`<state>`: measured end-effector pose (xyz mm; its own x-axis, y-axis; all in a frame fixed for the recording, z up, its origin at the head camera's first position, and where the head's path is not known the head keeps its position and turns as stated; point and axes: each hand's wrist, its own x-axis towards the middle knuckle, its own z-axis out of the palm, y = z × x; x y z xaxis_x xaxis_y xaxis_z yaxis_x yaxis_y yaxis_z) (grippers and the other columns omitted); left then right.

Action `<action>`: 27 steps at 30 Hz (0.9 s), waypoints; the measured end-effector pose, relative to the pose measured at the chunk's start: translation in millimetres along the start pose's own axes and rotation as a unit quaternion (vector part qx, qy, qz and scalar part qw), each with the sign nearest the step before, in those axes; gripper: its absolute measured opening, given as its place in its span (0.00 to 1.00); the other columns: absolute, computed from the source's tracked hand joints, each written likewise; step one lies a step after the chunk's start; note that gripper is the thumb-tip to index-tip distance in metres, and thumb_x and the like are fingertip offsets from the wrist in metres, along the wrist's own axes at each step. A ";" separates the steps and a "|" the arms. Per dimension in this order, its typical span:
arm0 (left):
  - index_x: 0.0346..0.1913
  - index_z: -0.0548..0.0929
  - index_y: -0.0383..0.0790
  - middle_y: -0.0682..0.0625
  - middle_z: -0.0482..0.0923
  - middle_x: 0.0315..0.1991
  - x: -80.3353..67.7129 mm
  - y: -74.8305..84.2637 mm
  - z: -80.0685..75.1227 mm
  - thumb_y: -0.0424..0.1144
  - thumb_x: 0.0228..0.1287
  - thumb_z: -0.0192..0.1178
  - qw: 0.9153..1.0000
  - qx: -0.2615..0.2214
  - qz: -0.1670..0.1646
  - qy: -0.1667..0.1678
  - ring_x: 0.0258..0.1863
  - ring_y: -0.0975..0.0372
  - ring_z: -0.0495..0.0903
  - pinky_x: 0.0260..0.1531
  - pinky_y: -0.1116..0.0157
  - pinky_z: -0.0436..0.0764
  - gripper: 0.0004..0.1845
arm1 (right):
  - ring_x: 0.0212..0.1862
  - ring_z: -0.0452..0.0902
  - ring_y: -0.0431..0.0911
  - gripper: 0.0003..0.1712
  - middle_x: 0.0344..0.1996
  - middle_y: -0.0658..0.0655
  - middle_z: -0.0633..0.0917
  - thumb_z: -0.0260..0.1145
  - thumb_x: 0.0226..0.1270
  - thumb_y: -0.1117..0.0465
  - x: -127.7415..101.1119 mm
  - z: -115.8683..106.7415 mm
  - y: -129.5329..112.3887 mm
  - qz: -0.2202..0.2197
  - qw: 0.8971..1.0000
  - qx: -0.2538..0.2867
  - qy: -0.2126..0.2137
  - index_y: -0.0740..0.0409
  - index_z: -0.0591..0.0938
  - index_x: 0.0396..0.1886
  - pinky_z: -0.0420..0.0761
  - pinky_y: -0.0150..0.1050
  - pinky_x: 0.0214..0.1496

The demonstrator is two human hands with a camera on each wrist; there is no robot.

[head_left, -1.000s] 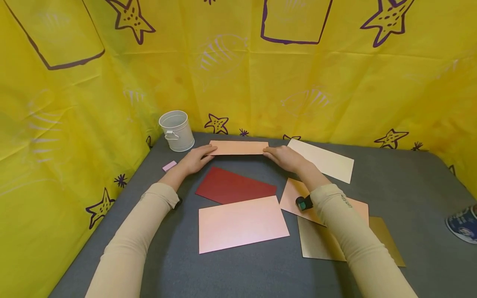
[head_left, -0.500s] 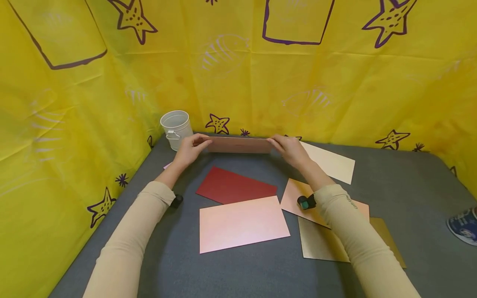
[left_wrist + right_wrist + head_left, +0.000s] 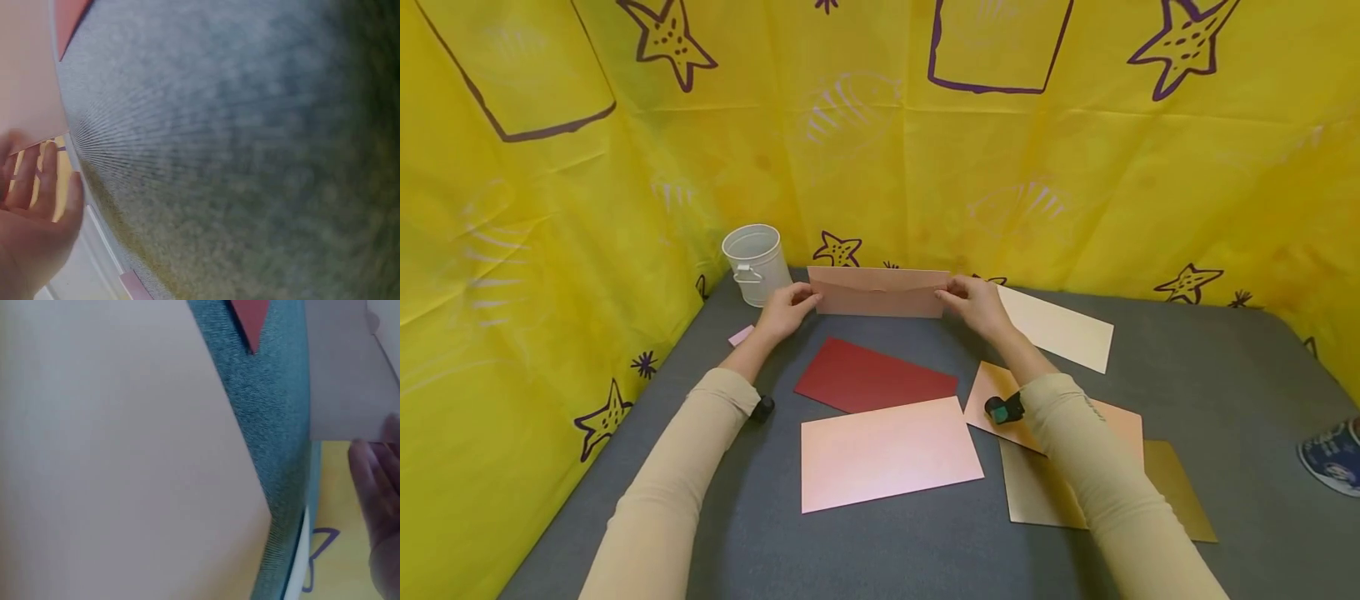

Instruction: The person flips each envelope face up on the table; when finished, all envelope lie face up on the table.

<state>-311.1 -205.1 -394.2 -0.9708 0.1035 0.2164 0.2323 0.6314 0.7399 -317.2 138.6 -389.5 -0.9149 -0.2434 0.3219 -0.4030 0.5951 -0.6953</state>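
In the head view a peach paper envelope (image 3: 880, 293) stands nearly upright at the back of the table, its flap side turned toward me. My left hand (image 3: 786, 312) pinches its left end between thumb and fingers. At the opposite end my right hand (image 3: 981, 307) pinches the edge the same way. The left wrist view catches the left hand (image 3: 37, 206) at the envelope's corner (image 3: 28, 81). Part of the flap line shows on the envelope (image 3: 344, 375) in the right wrist view, with the right hand (image 3: 381, 494) at its end.
Nearer me lie a red sheet (image 3: 872, 375) and a pink one (image 3: 891, 454). A peach sheet (image 3: 988, 396) overlaps a gold one (image 3: 1037, 492) below my right forearm. Farther off are a cream sheet (image 3: 1067, 329), a white bucket (image 3: 756, 262), a small pink piece (image 3: 741, 335) and a blue can (image 3: 1333, 458).
The envelope has turned from its plain face showing, through a tilt, to nearly upright with the flap side toward me. Both hands rose with it, then came slightly lower on its ends.
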 end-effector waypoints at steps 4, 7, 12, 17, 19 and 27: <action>0.48 0.81 0.28 0.35 0.82 0.43 -1.2 -3.5 1.3 0.35 0.70 0.58 0.998 0.047 -0.004 -0.032 0.43 0.48 0.78 0.47 0.53 0.76 0.12 | 0.31 0.85 0.52 0.10 0.30 0.61 0.86 0.67 0.67 0.59 -1.1 4.0 4.0 0.044 0.998 0.007 -0.043 0.63 0.84 0.36 0.84 0.40 0.35; 0.47 0.81 0.27 0.35 0.82 0.43 -1.3 -3.8 2.6 0.34 0.69 0.59 0.997 0.065 0.001 -0.035 0.43 0.47 0.78 0.48 0.52 0.76 0.11 | 0.32 0.86 0.52 0.10 0.31 0.62 0.86 0.67 0.68 0.60 -1.7 6.5 5.9 0.067 0.996 0.006 -0.065 0.65 0.83 0.36 0.84 0.40 0.37; 0.49 0.80 0.25 0.33 0.82 0.44 -0.8 -2.5 3.0 0.31 0.68 0.58 0.998 0.062 -0.003 -0.030 0.46 0.45 0.80 0.51 0.51 0.76 0.12 | 0.35 0.86 0.51 0.12 0.33 0.63 0.86 0.67 0.67 0.59 0.6 10.0 6.0 0.105 0.992 0.015 -0.074 0.66 0.83 0.37 0.84 0.39 0.39; 0.56 0.77 0.25 0.32 0.80 0.49 2.3 -0.6 2.4 0.31 0.69 0.56 0.998 0.049 -0.035 -0.028 0.49 0.45 0.79 0.54 0.52 0.75 0.17 | 0.35 0.86 0.49 0.14 0.35 0.63 0.87 0.68 0.66 0.57 4.3 14.9 5.3 0.150 0.986 0.027 -0.064 0.66 0.83 0.41 0.84 0.39 0.42; 0.58 0.76 0.25 0.32 0.80 0.49 4.2 1.5 2.6 0.31 0.69 0.56 0.997 0.045 -0.050 -0.023 0.50 0.45 0.79 0.54 0.53 0.75 0.18 | 0.34 0.86 0.47 0.16 0.36 0.63 0.87 0.69 0.66 0.57 5.3 16.3 4.4 0.164 0.985 0.028 -0.054 0.67 0.84 0.43 0.83 0.38 0.43; 0.56 0.79 0.27 0.34 0.83 0.46 6.3 5.8 7.8 0.31 0.66 0.57 0.993 0.055 -0.106 0.016 0.45 0.48 0.81 0.45 0.58 0.78 0.17 | 0.29 0.84 0.41 0.19 0.33 0.59 0.88 0.72 0.62 0.54 6.8 24.5 -0.4 0.212 0.977 0.018 -0.016 0.65 0.85 0.45 0.79 0.34 0.40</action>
<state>-316.3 -194.8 -393.5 -0.9943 -0.0644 0.0848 0.0130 0.7170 0.6970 -323.7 118.0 -402.8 -0.9998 -0.0045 -0.0200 0.0129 0.6200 -0.7845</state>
